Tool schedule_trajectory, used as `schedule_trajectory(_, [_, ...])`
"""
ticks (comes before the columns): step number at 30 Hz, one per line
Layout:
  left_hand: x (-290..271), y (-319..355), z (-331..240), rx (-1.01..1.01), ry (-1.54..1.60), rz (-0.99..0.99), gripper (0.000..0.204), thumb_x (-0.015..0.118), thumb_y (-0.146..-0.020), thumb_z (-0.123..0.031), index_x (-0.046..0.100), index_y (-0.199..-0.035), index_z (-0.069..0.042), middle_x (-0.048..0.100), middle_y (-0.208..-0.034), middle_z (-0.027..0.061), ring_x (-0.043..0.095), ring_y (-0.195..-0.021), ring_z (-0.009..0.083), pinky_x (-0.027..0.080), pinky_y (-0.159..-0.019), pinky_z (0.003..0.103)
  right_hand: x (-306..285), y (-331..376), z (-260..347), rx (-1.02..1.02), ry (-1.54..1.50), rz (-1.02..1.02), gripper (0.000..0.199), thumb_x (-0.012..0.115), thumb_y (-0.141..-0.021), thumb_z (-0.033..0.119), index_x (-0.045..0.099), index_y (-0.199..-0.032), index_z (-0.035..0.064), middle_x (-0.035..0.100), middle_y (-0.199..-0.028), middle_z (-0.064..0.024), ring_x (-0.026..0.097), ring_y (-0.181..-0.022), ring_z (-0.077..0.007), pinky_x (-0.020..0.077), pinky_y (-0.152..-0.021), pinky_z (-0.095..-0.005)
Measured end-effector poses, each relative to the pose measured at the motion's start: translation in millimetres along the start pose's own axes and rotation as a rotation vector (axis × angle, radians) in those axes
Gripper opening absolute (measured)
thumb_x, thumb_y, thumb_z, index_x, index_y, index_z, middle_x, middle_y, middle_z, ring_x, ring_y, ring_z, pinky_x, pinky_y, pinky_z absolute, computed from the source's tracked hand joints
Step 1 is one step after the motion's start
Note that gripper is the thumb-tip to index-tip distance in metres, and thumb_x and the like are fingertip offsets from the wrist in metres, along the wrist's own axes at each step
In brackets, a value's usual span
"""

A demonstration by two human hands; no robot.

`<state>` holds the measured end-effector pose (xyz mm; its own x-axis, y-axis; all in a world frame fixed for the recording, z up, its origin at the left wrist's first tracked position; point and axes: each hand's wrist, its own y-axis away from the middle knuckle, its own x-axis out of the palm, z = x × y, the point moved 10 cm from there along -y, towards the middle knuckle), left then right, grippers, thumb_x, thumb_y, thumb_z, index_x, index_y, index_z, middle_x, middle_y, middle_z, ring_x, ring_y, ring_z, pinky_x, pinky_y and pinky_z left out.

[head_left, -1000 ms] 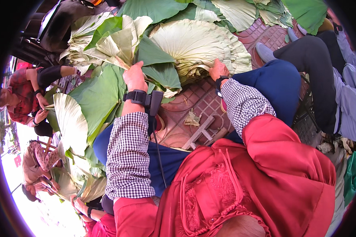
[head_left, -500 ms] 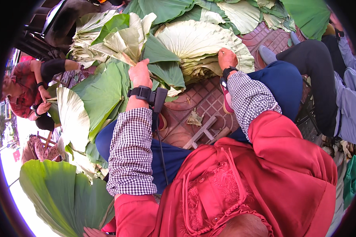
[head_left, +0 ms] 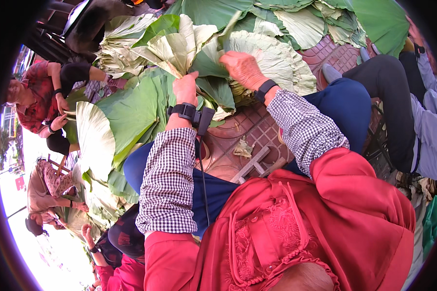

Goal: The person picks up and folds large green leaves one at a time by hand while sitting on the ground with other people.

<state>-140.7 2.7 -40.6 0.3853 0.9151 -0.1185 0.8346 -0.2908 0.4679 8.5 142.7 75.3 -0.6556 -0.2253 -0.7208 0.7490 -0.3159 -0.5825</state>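
Observation:
My left hand [head_left: 185, 90] is closed around the gathered lower end of a bunch of folded lotus leaves [head_left: 172, 51], pale and green, which fans out above it. Up and to the right, my right hand [head_left: 243, 69] has its fingers closed on the edge of a lotus leaf [head_left: 210, 59], bent upward beside the bunch. Its fingertips are partly hidden. Behind and below that hand lies a stack of pale, dry lotus leaves [head_left: 281, 60] on the paving. Large green lotus leaves [head_left: 136, 104] spread to the left of my left hand.
More lotus leaves [head_left: 301, 26] cover the ground at the far side. A leaf scrap [head_left: 243, 148] lies on the red paving between my feet. A person in a plaid shirt [head_left: 36, 92] handles leaves at left; others sit lower left. A person in dark trousers [head_left: 386, 97] sits at right.
My right hand has moved left from the stack's right side toward the bunch, bringing a leaf edge along. At lower left, a big green leaf has gone, uncovering people behind it.

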Motion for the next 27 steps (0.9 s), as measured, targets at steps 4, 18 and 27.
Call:
schedule_trajectory(4, [34, 48, -21, -0.069, 0.097, 0.184, 0.041, 0.076, -0.070, -0.019, 0.060, -0.102, 0.003, 0.065, -0.085, 0.0086, 0.061, -0.064, 0.0188, 0.049, -0.058, 0.028, 24, 13, 36, 0.019, -0.151, 0.081, 0.009, 0.053, -0.075, 0.007, 0.059, -0.082, 0.0072, 0.057, -0.076, -0.0101, 0.060, -0.075, -0.0310, 0.0492, -0.064, -0.0394])
schedule_trajectory(18, [8, 12, 2, -0.017, -0.124, -0.057, 0.034, 0.072, -0.067, -0.017, 0.061, -0.088, 0.007, 0.065, -0.086, 0.0114, 0.059, -0.074, 0.0212, 0.046, -0.070, 0.030, 18, 96, -127, 0.969, -0.235, -0.039, 0.025, 0.059, -0.074, 0.017, 0.065, -0.097, 0.0082, 0.066, -0.089, -0.0170, 0.064, -0.084, -0.0320, 0.0499, -0.076, -0.0369])
schedule_trajectory(27, [4, 11, 4, -0.017, 0.031, -0.051, 0.031, 0.068, -0.069, -0.002, 0.058, -0.096, 0.010, 0.062, -0.088, 0.0126, 0.058, -0.071, 0.0232, 0.047, -0.064, 0.035, 11, 210, -200, 1.298, 0.159, 0.305, 0.042, 0.057, -0.076, 0.022, 0.058, -0.118, 0.0165, 0.060, -0.112, -0.0189, 0.057, -0.104, -0.0352, 0.0459, -0.088, -0.0400])
